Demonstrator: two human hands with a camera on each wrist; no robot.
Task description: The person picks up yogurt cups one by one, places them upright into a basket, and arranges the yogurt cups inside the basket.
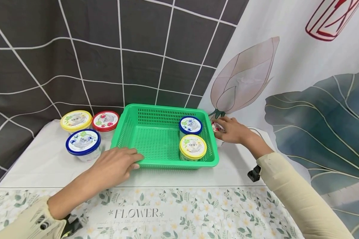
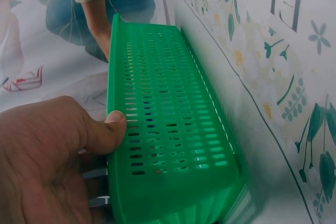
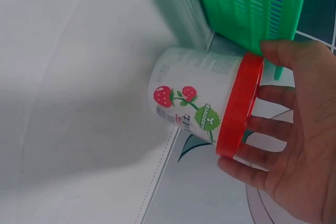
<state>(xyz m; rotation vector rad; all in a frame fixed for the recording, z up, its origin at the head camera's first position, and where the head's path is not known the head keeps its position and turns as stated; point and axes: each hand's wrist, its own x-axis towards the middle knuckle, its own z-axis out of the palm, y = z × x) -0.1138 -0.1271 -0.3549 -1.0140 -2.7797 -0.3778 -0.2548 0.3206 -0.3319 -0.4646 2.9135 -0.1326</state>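
Observation:
My left hand (image 1: 116, 166) holds the near left rim of a green plastic basket (image 1: 155, 142). In the left wrist view its thumb (image 2: 107, 132) lies on the outside of the wall and the fingers go over the rim, partly hidden. Beyond the basket's right side, my right hand (image 1: 231, 130) grips a white tub with a red lid (image 3: 191, 95) and strawberry print, thumb and fingers spread round the lid. Inside the basket, at its right end, stand a blue-lidded tub (image 1: 190, 125) and a yellow-lidded tub (image 1: 193, 147).
Left of the basket stand a tub with a yellow lid (image 1: 76, 120), one with a red lid (image 1: 105, 120) and one with a blue lid (image 1: 83, 142). A dark checked cloth (image 1: 95, 63) hangs behind. The flower-print table cover (image 1: 155, 202) lies in front.

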